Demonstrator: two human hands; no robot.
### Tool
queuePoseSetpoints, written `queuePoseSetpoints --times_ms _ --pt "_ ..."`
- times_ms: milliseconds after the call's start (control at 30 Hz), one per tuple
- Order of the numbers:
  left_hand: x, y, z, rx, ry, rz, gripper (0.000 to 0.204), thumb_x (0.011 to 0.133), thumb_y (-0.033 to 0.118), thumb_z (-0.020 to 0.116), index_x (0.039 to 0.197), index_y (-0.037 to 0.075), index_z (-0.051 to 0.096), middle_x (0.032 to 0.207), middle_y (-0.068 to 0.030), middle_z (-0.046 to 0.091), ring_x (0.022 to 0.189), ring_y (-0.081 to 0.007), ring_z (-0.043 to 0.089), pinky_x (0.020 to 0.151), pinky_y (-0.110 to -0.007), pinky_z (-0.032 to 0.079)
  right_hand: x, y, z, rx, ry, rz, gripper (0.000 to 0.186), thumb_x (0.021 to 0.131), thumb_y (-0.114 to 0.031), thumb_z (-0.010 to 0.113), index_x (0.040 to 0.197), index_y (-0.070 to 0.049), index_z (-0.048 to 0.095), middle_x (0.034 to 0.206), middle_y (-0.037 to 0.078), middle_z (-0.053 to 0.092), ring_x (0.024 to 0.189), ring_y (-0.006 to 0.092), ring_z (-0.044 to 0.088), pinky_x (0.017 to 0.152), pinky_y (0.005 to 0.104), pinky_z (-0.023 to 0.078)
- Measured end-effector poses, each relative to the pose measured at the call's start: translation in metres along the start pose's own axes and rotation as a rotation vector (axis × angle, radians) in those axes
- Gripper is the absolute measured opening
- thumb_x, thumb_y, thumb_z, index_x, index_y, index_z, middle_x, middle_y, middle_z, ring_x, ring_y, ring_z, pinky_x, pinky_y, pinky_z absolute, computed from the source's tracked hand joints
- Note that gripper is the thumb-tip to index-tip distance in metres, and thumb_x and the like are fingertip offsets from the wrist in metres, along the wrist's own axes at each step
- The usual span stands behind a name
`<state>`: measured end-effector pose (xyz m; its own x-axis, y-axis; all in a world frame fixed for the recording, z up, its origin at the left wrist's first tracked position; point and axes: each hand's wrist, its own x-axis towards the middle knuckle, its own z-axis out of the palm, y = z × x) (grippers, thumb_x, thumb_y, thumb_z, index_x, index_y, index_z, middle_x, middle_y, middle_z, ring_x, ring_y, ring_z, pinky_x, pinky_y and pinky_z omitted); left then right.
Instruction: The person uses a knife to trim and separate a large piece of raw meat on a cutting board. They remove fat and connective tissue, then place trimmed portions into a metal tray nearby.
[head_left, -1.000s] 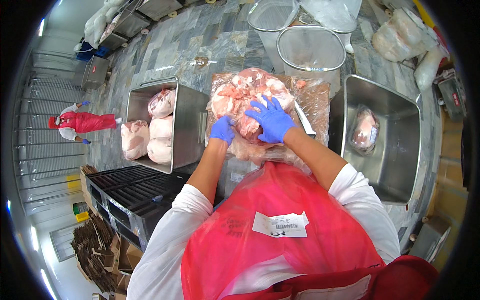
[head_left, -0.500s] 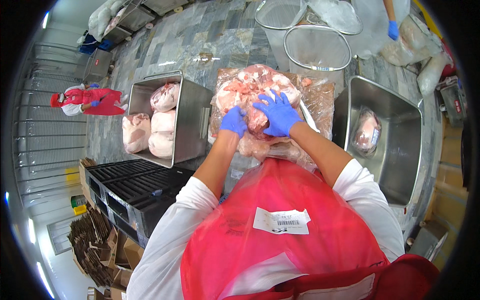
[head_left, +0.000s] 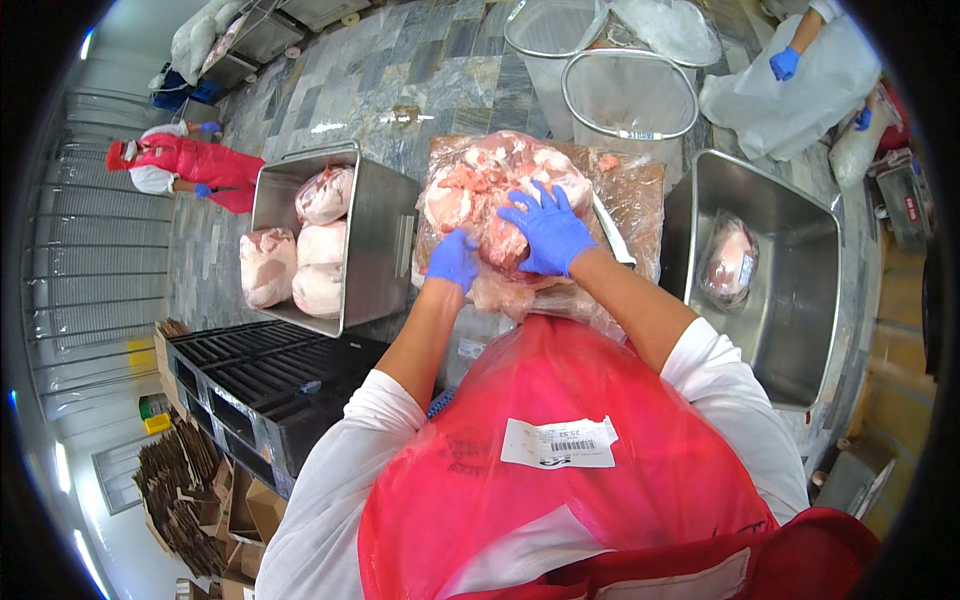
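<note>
Raw pink meat (head_left: 470, 195) lies on clear plastic over a brown board (head_left: 635, 180). My left hand (head_left: 450, 258), blue-gloved, has curled fingers at the meat's lower-left edge; what they grip is unclear. My right hand (head_left: 542, 230), also gloved, rests spread across the middle of the meat. A knife (head_left: 615, 235) lies just right of it. Left of the board, a steel bin (head_left: 382, 240) holds several large pale meat pieces (head_left: 268, 265). To the right, another steel bin (head_left: 790, 300) holds one wrapped piece (head_left: 730, 262).
A co-worker (head_left: 190, 165) in a red apron is at the left. Hoop-rimmed clear bags (head_left: 628, 95) stand beyond the board. At upper right are another person's gloved hand (head_left: 784, 63) and plastic sheeting (head_left: 750, 110). Black pallets (head_left: 260, 390) and cardboard (head_left: 180, 490) lie at lower left.
The red-aproned co-worker has moved rightward toward the left bin. Another person's arm has appeared at upper right among plastic sheeting. My hands have shifted only slightly on the meat.
</note>
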<state>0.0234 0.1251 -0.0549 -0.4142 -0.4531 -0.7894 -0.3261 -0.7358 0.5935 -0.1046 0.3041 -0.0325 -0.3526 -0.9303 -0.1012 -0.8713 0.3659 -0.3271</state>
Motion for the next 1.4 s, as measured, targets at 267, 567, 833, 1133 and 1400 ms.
queuePoseSetpoints --times_ms 267,567,833,1133,1400 --pt "0.006 0.001 0.008 -0.047 -0.046 -0.042 0.024 0.098 0.028 0.057 0.078 0.017 0.054 0.060 0.0042 0.040 0.041 -0.0117 0.028 0.039 -0.029 0.021 0.003 -0.005 -0.010 0.009 -0.002 0.022 0.096 0.070 -0.049 0.087 0.154 -0.026 0.048 0.165 0.008 0.038 0.156 0.0404 0.026 0.126 0.0619 0.018" --pt "0.005 -0.007 -0.042 0.110 -0.140 -0.079 0.016 0.097 0.026 0.066 0.092 0.011 0.061 0.063 0.0036 0.046 0.045 -0.0098 0.033 0.041 -0.027 0.028 0.002 -0.006 -0.012 0.038 -0.017 0.024 0.096 0.072 -0.050 0.086 0.156 -0.024 0.046 0.166 0.009 0.036 0.157 0.0403 0.024 0.127 0.0601 0.017" --pt "-0.023 0.001 -0.021 0.399 0.138 0.230 0.027 0.090 0.027 0.080 0.102 0.009 0.065 0.086 -0.0019 0.065 0.057 -0.0121 0.056 0.046 -0.025 0.041 0.002 -0.010 -0.013 0.039 -0.032 0.039 0.097 0.073 -0.051 0.085 0.157 -0.023 0.045 0.167 0.009 0.035 0.157 0.0394 0.023 0.127 0.0602 0.016" --pt "0.033 -0.007 0.001 0.017 0.195 0.130 0.015 0.096 0.016 0.072 0.092 0.005 0.062 0.071 -0.0031 0.059 0.052 -0.0156 0.055 0.043 -0.029 0.045 0.003 -0.008 -0.007 0.031 -0.013 0.041 0.097 0.073 -0.051 0.084 0.157 -0.023 0.045 0.166 0.010 0.036 0.157 0.0396 0.024 0.127 0.0607 0.016" --pt "0.048 0.031 -0.027 -0.336 -0.151 -0.269 0.019 0.111 0.012 0.045 0.102 0.003 0.059 0.063 0.0032 0.045 0.047 -0.0063 0.042 0.042 -0.021 0.039 0.004 -0.007 -0.004 0.054 -0.016 0.040 0.095 0.074 -0.050 0.084 0.157 -0.022 0.045 0.167 0.011 0.035 0.157 0.0415 0.024 0.127 0.0604 0.015"
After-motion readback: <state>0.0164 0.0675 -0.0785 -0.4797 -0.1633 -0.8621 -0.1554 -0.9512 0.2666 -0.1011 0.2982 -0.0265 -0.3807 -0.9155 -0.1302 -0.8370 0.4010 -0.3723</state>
